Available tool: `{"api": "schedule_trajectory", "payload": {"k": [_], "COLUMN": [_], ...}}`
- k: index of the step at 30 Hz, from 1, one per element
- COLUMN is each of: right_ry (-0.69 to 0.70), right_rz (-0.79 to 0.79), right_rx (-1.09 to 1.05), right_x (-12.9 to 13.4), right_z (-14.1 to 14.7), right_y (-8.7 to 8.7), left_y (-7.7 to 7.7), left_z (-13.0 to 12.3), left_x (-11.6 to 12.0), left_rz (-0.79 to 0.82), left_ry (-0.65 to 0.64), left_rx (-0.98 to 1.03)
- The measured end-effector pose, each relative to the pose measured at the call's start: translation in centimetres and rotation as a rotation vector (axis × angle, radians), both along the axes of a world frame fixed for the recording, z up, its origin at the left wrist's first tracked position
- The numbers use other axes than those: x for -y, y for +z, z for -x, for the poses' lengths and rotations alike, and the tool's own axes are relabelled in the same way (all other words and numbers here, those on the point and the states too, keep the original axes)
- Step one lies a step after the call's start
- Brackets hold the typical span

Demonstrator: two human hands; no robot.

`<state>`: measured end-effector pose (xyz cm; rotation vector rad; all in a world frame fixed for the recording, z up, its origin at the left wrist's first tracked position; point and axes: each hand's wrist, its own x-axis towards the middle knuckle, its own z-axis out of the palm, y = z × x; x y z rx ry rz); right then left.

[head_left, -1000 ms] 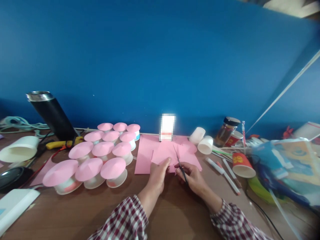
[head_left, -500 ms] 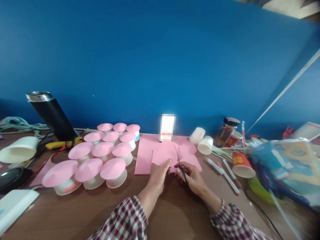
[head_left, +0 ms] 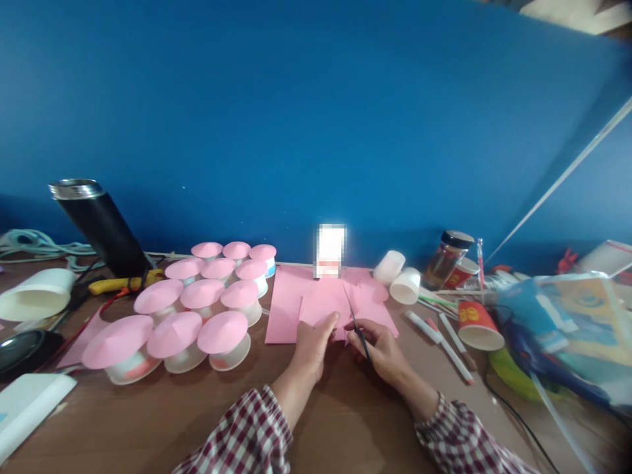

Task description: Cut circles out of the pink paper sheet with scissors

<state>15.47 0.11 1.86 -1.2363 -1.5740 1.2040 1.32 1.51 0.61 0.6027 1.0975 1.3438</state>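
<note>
My left hand [head_left: 316, 345] grips the near edge of a pink paper sheet [head_left: 320, 308], thumb on top. In my right hand [head_left: 378, 349] are dark scissors [head_left: 359, 336], whose blades point away over the pink paper. More pink sheets [head_left: 282, 316] lie flat beneath, with cut pieces toward the right. Left of them stand several paper cups, each topped by a shallow pink paper cone [head_left: 223, 332]. Two white cups [head_left: 405, 287] lie beyond my right hand.
A black bottle [head_left: 101, 227] leans at the left near yellow-handled pliers [head_left: 116, 285]. Markers [head_left: 457, 359], a red cup [head_left: 480, 326], a lidded jar [head_left: 449, 260] and plastic packages [head_left: 567, 322] lie at the right. A blue panel [head_left: 316, 131] rises behind.
</note>
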Motion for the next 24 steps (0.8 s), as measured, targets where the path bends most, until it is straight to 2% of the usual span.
{"api": "schedule_trajectory", "payload": {"k": [11,15,18,24], "right_ry": [0.001,-0.016,-0.013,-0.002], "right_rz": [0.019,0.023,0.024,0.026], "right_rx": [-0.024,-0.028,-0.029,-0.057], "right_x": [0.0,0.1,0.1,0.1], "right_z": [0.1,0.3,0.4,0.4], "right_y": [-0.1,-0.6,-0.8,-0.8], "left_y": [0.6,0.4,0.1,-0.3], "left_z": [0.0,-0.1,-0.1,-0.1], "left_x": [0.1,0.0,-0.1,-0.1], "left_rz": [0.01,-0.03,0.023,0.054], "left_ry": [0.042,0.063,0.088,0.053], "left_rx": [0.021,0.044,0.051,0.017]}}
